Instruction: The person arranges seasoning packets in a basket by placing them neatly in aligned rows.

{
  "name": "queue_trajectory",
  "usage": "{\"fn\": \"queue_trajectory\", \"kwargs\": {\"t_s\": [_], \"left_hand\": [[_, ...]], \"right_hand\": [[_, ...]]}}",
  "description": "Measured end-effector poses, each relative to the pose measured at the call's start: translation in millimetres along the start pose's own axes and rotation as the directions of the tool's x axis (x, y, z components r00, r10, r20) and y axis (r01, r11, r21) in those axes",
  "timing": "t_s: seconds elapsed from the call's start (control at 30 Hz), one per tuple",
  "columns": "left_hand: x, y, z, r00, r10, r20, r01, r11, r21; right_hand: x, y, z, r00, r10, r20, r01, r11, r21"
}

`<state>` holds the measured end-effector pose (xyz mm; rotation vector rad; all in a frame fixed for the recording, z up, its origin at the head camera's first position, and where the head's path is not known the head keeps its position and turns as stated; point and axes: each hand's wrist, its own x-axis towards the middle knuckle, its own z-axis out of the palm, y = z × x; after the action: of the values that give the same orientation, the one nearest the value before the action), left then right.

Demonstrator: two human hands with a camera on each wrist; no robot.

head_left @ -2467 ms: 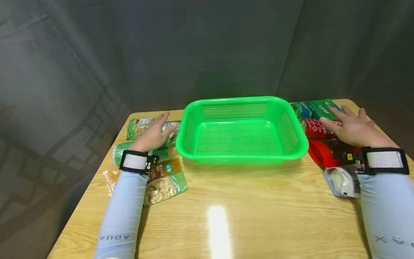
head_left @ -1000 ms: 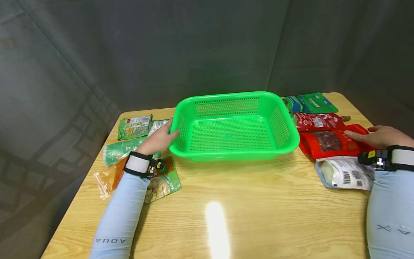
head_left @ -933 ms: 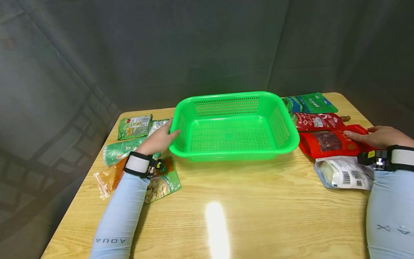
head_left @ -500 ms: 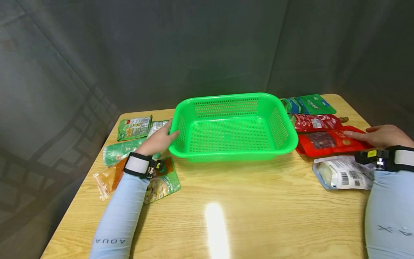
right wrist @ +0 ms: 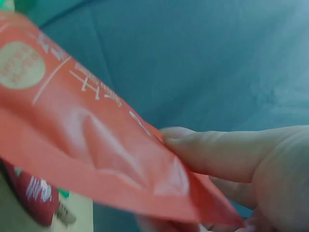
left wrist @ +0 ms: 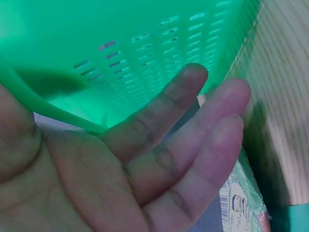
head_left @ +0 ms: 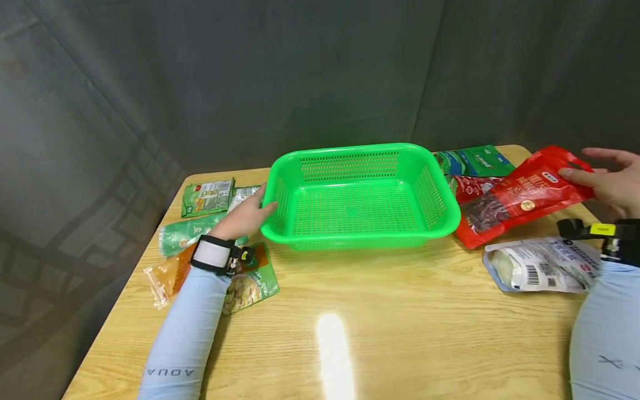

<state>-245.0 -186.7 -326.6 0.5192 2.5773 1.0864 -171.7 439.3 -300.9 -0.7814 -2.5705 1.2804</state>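
Note:
In the head view, my right hand (head_left: 616, 179) pinches one end of a red food pouch (head_left: 537, 191) with a clear window. The pouch hangs tilted, its held end raised and its lower end beside the basket. The right wrist view shows the thumb (right wrist: 217, 152) pressed on the pouch (right wrist: 96, 150), with the fingers partly hidden behind it. My left hand (head_left: 245, 215) holds the left rim of a green plastic basket (head_left: 367, 240), thumb over the rim and fingers outside the perforated wall.
Right of the basket lie a green-blue pouch (head_left: 480, 161), a red spouted pouch (head_left: 470, 188) and a white packet (head_left: 542, 266). On the left are a green sachet (head_left: 207, 197), a green roll-like pack (head_left: 187, 233), an orange bag (head_left: 172, 272) and a green-brown packet (head_left: 252, 283).
My right hand has moved from above the pouches to the red pouch, gripped its right end and lifted it. My left hand has moved onto the basket's left rim and stayed there.

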Motion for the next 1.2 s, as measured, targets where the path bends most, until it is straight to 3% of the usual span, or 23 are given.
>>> {"fn": "queue_trajectory", "kwargs": {"t_s": [0.13, 0.3, 0.37, 0.43, 0.53, 0.6, 0.77, 0.97, 1.07, 1.2], "left_hand": [[0.1, -0.3, 0.0, 1.0, -0.001, 0.0, 0.001, 1.0, 0.003], [-0.3, -0.3, 0.3, 1.0, -0.004, 0.001, 0.004, 1.0, 0.002], [-0.4, -0.1, 0.4, 1.0, -0.001, 0.001, 0.001, 1.0, 0.001], [-0.3, -0.2, 0.3, 1.0, 0.003, 0.001, -0.003, 1.0, 0.001], [-0.1, -0.7, -0.2, 1.0, 0.007, -0.001, -0.007, 1.0, 0.006], [0.0, -1.1, -0.6, 1.0, 0.007, -0.002, -0.006, 1.0, 0.008], [0.1, -3.1, -1.2, 1.0, 0.001, 0.004, -0.001, 1.0, 0.006], [1.4, -5.0, -1.1, 1.0, 0.004, 0.002, -0.004, 1.0, 0.004], [1.4, -4.3, -1.4, 1.0, 0.007, 0.003, -0.007, 1.0, 0.006], [1.6, -3.9, -1.8, 1.0, 0.002, 0.005, -0.002, 1.0, 0.008]], "right_hand": [[-10.4, -17.6, 5.4, 1.0, -0.013, 0.003, 0.013, 0.994, 0.109], [-22.5, -40.2, 19.2, 0.997, 0.003, 0.081, -0.023, 0.969, 0.245], [-24.6, -45.3, 23.2, 0.99, -0.044, 0.137, 0.006, 0.962, 0.272], [-25.3, -47.6, 26.5, 0.966, -0.109, 0.235, 0.03, 0.948, 0.317], [-26.0, -49.2, 34.4, 0.911, -0.186, 0.368, 0.06, 0.942, 0.329], [-27.9, -49.6, 41.1, 0.886, -0.217, 0.41, 0.091, 0.948, 0.304], [-35.3, -54.4, 57.2, 0.871, -0.249, 0.423, 0.206, 0.968, 0.145], [-35.9, -57.6, 75.0, 0.84, -0.275, 0.467, 0.224, 0.961, 0.163], [-37.3, -56.2, 83.0, 0.843, -0.274, 0.464, 0.251, 0.961, 0.113], [-42.1, -58.1, 85.3, 0.871, -0.241, 0.427, 0.27, 0.963, -0.006]]}}
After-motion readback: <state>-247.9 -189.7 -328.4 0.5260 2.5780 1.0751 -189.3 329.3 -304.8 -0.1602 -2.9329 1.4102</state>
